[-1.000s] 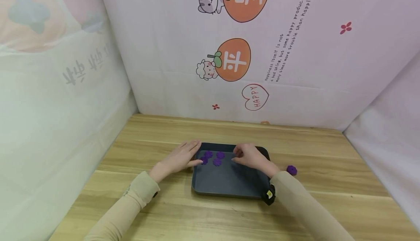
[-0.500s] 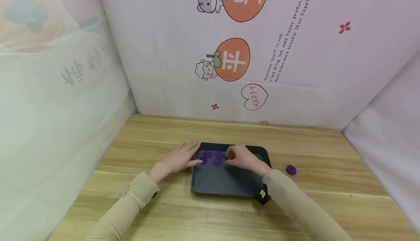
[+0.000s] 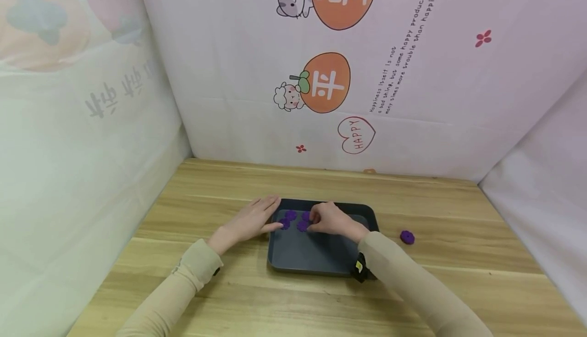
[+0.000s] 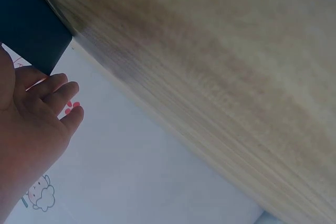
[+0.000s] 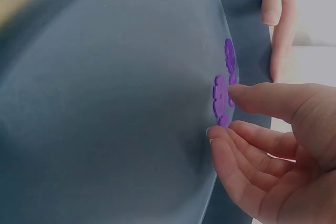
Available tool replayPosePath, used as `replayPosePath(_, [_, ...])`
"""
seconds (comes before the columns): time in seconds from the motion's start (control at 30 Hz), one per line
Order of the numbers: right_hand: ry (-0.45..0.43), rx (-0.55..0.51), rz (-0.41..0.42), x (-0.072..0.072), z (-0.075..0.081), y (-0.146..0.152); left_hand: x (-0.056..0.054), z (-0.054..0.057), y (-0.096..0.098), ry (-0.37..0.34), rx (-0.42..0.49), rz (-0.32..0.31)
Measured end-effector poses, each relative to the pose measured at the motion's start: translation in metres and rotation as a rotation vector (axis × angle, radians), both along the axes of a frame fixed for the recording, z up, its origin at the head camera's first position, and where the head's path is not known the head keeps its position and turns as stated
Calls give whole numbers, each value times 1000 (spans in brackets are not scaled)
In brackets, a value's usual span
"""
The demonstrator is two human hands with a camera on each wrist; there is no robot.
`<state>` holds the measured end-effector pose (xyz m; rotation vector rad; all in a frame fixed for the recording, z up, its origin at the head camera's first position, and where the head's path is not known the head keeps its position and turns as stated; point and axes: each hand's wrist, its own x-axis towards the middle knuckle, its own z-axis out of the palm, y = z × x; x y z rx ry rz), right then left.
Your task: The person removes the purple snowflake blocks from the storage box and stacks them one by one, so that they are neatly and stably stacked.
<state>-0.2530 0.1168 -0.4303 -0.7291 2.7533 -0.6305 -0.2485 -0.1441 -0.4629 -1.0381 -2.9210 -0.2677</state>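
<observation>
In the head view, a dark grey baking tray (image 3: 316,255) lies on the wooden table. Several purple flower-shaped pieces (image 3: 302,226) sit in its far left part, also visible as upright-looking purple discs (image 5: 220,98) in the right wrist view. My left hand (image 3: 249,221) rests at the tray's left rim, fingers extended toward the far corner and thumb reaching inside. My right hand (image 3: 337,219) is over the tray, thumb and bent fingertips right at the pieces with a gap between them. Its fingers partly hide one flower piece (image 3: 306,215).
One more purple flower piece (image 3: 407,237) lies on the table (image 3: 458,270) right of the tray. Printed white cloth (image 3: 257,123) stands behind the table, with plain white cloth (image 3: 564,184) along the right side.
My right hand has moved left across the tray to the purple flower pieces. The left hand and the tray have stayed in place.
</observation>
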Motion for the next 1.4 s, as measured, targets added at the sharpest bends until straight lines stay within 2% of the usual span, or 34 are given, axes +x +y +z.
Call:
replayPosePath(0.3, [-7,45,-11,-5,-3,-12,-1,-2,0,-8,16,1])
replayPosePath(0.8, [-17,103,-81,-5,-2,-26,-4,-4,-1,44,15,-9])
replayPosePath(1.4, [-17,124,-63,0,1,-29,1,1,0,41,13,-8])
